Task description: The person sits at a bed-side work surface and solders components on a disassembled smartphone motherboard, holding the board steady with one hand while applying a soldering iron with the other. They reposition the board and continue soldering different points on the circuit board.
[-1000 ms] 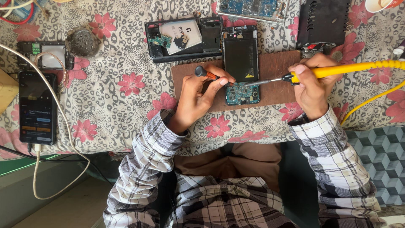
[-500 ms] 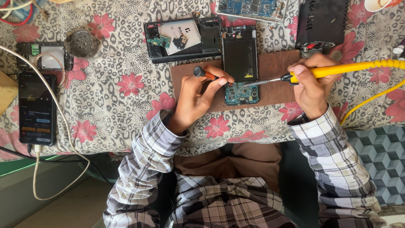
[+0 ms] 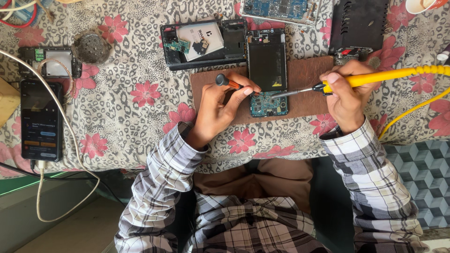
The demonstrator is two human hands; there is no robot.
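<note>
Left hand gripped a small black-and-orange tool | right hand closed around a yellow soldering iron, tip on the circuit board | opened phone lay on a brown mat between both hands | floral cloth beneath.

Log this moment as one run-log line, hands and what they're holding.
left hand: holds small screwdriver | right hand: holds yellow soldering iron, tip at opened phone circuit board | phone on brown mat
</note>
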